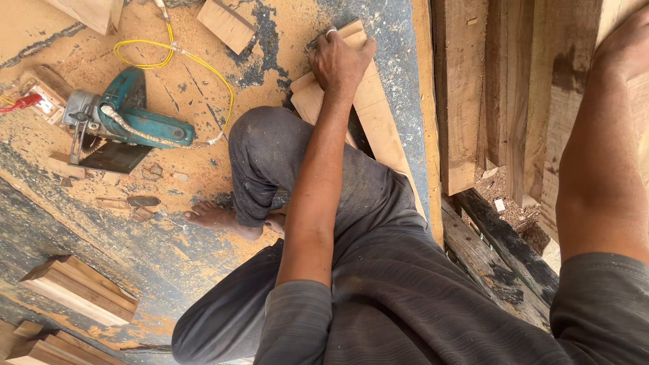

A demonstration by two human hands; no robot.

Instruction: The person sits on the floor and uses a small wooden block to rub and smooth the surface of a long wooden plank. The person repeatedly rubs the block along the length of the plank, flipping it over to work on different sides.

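While the person crouches on the sawdust-strewn floor [203, 162] with one knee drawn up, the left hand [340, 62] lies palm down on a pale wooden board [376, 116], its fingers curled over the board's far end and gripping it. The board lies flat on the floor, running from the hand back past the bent knee, just beside a stack of rough timber planks [466, 94] that fills the right of the view. The right hand [625, 47] reaches up to the top right corner against those planks; only its wrist and the back of it show, so I cannot tell whether it is spread or closed on anything. Well apart from the board, to the left, a teal circular saw [125, 118] rests on the floor with a yellow cord [177, 53] looping past it. A bare foot [220, 220] rests below the knee, and short wooden offcuts [78, 287] lie at the lower left.
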